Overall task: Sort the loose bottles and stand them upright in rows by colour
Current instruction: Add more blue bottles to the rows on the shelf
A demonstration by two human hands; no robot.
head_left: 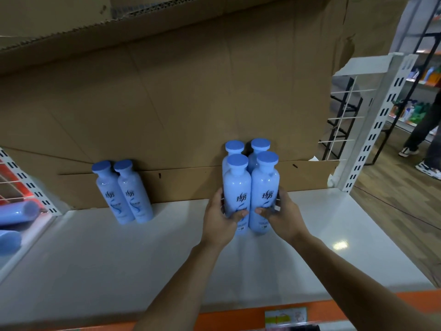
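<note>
A white shelf [119, 254] with an orange front edge [238, 314] is carrying the bottles, and a sheet of brown cardboard [179, 96] is standing behind it as a back wall. White slotted uprights [381, 115] are framing the shelf on the right, and beyond them a wooden floor [393, 199] is showing, with another person's legs and shoes [420, 139] and more stocked shelves far off.

Four light blue bottles [250, 187] with darker blue caps are standing upright in a tight two-by-two cluster near the cardboard. Two more blue bottles [126, 194] are standing side by side, touching, well apart to the left. At the far left edge, two blue bottles [16, 213] are lying on their sides in the neighbouring bay.

Both forearms are reaching forward from the bottom of the view. The left hand [222, 216] is gripping the front left bottle of the cluster, thumb across its label. The right hand [279, 213] is gripping the front right bottle in the same way, thumb pointing inward, fingers wrapping round the far side.
</note>
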